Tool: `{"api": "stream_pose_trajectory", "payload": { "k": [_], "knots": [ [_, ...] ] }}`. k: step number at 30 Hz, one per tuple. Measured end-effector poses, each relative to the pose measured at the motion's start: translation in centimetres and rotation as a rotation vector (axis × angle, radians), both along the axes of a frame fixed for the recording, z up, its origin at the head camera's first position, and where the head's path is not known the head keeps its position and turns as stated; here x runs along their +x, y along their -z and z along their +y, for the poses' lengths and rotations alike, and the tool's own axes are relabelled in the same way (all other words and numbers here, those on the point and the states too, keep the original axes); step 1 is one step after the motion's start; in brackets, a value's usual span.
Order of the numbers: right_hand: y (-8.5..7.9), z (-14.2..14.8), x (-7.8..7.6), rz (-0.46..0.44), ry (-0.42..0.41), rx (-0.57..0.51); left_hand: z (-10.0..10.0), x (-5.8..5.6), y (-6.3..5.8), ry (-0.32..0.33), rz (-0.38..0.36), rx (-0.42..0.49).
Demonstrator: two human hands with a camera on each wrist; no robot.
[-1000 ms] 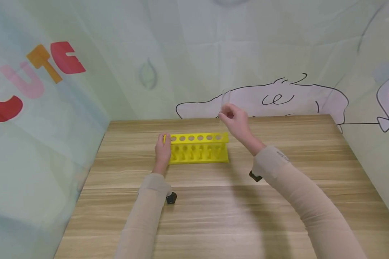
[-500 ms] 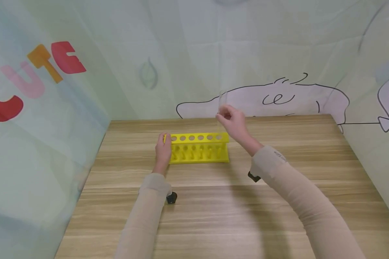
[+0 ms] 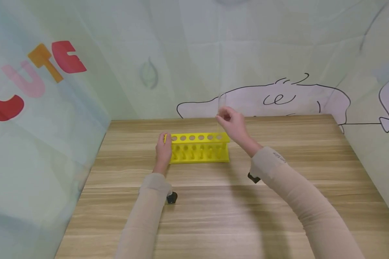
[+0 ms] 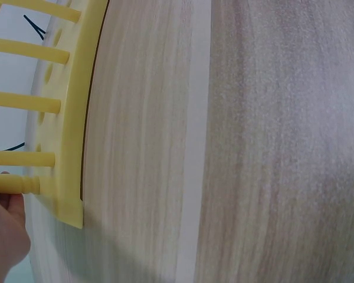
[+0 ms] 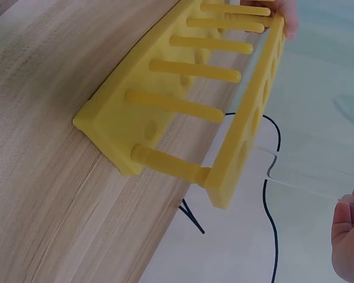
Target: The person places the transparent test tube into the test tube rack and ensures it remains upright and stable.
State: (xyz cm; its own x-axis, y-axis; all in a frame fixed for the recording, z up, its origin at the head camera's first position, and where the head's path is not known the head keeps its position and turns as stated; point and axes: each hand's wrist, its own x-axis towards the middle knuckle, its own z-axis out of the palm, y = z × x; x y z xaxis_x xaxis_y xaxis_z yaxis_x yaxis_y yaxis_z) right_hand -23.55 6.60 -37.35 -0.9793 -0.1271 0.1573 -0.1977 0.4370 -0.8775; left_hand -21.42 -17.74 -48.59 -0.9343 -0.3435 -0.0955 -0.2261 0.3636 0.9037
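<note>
A yellow test tube rack (image 3: pixel 194 141) stands on the wooden table, with a row of round holes in its top plate and pegs below. At its left end, my left hand (image 3: pixel 163 151) grips the end post; part of that hand (image 4: pixel 6 230) shows in the left wrist view. Above the right end, my right hand (image 3: pixel 235 124) pinches a clear test tube (image 3: pixel 222 100), held nearly upright. In the right wrist view the tube (image 5: pixel 307 180) reaches toward the endmost hole, its lower end close to the top plate; whether it has entered the hole is hard to tell.
The wood-grain table (image 3: pixel 207 216) runs up to a printed cloth backdrop (image 3: pixel 188 54) at the back and sides. Small black devices sit at both wrists, such as the right wrist device (image 3: pixel 254 177).
My right hand has shifted slightly left, bringing the test tube over the rack's right end and more upright; the tube sits slightly lower. My left hand keeps its hold on the rack.
</note>
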Motion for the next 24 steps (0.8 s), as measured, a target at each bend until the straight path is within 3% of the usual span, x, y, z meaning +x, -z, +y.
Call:
{"api": "stream_pose_trajectory", "payload": {
  "k": [24],
  "knots": [
    [1.3, 0.0, 0.0, 0.007, -0.008, 0.017, 0.1, 0.1, 0.1, -0.008, 0.026, -0.001]
  ]
}}
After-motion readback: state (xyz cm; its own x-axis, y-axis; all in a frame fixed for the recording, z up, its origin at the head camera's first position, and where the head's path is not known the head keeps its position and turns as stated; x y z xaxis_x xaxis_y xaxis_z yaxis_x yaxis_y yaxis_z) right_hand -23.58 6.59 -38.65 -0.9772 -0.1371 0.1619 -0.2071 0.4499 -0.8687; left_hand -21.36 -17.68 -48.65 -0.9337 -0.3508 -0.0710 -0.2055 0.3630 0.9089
